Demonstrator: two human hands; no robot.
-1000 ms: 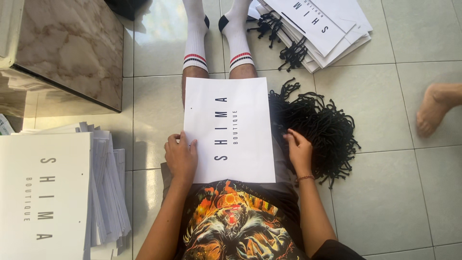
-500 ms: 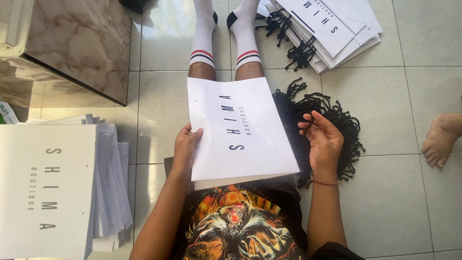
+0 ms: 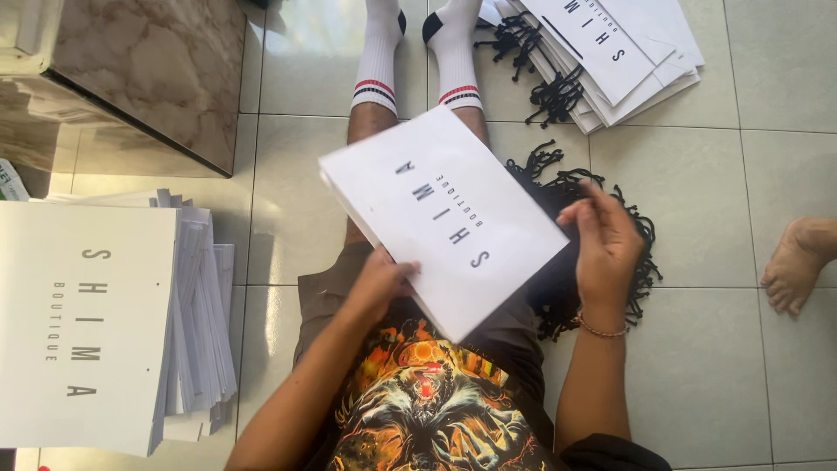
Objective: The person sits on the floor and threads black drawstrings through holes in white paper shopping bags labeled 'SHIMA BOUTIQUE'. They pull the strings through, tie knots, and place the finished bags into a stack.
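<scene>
The person sits on the tiled floor with legs stretched out, and holds a flat white paper bag above the lap, turned at a slant so one corner points toward the body. The left hand grips the bag's near edge, thumb on top and the fingers hidden beneath it. The right hand is at the bag's right corner, fingers loosely spread and half curled; its fingertips meet the edge, though whether it pinches the paper cannot be told.

A heap of black cords lies on the floor just beside the right leg, partly hidden behind the bag and the right hand. Beyond the feet, to the right, lies a fanned pile of bags with black cords hanging from their near ends. To the left of the person sits a tall stack of bags, edges ragged. A marble slab stands at the upper left. Another person's bare foot rests on the tiles at the right edge.
</scene>
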